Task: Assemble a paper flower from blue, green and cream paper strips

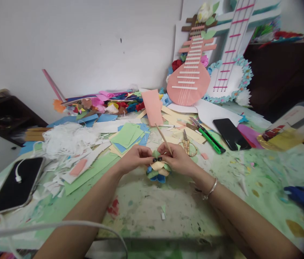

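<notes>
A small paper flower point(157, 169) with blue, green and cream petals is held between my two hands above the front part of the table. My left hand point(137, 158) pinches its upper edge, thumb and fingers pressed together. My right hand point(178, 158) grips the flower's other side, and its thumb meets the left thumb over the petals. A thin wooden stick point(162, 136) also sits in the right hand, slanting up and to the left. Just beyond that hand, gold-handled scissors point(186, 144) lie on the table. The fingertips behind the flower are hidden.
Green paper sheets point(127, 135), a white string heap point(67, 138) and a phone point(17, 184) lie to the left. A green utility knife point(211, 139), a second phone point(231, 133) and a plastic bottle point(284, 126) are at the right. A pink paper lute point(188, 83) leans at the back. A white cable point(87, 223) crosses my left forearm.
</notes>
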`<state>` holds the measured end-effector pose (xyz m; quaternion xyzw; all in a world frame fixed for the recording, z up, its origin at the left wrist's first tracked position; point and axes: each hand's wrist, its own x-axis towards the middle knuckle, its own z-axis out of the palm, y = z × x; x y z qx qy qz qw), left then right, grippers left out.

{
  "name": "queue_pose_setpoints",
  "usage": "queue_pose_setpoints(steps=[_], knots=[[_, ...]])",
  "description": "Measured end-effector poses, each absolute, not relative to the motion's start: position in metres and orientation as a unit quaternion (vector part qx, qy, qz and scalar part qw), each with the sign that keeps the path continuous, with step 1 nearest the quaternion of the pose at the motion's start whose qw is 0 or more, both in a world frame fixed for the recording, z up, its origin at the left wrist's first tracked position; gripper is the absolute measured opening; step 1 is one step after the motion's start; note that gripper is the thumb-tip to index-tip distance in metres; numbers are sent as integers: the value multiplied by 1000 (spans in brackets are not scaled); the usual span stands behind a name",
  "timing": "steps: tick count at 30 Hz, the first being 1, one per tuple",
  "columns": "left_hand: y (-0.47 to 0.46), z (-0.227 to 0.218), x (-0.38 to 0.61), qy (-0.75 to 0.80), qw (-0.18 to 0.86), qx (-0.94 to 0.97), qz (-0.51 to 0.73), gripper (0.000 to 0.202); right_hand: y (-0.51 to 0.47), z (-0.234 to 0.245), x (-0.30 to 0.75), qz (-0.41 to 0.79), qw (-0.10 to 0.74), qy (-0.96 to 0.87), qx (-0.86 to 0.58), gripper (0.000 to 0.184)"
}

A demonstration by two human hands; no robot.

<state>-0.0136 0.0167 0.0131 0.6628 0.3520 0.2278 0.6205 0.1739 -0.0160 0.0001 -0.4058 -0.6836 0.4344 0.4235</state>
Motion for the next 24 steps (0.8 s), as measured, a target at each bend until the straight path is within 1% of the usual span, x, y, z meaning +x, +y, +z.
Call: queue_pose_setpoints(steps=[5,8,14,20,24], knots=[[20,12,-16,333,573,715,221,30,-15,5,181,558,361,-652,-365,14],[20,13,-17,327,560,733,206,31,-15,9,183,594,335,-637,-360,14],[20,14,-19,335,527,749,222,33,-18,14,180,562,367,-624,-401,15],[21,10,-19,343,501,762,225,35,-18,11,177,528,375,-637,-417,11],[21,9,-18,354,498,756,233,34,-16,4,174,500,397,-634,-438,10]])
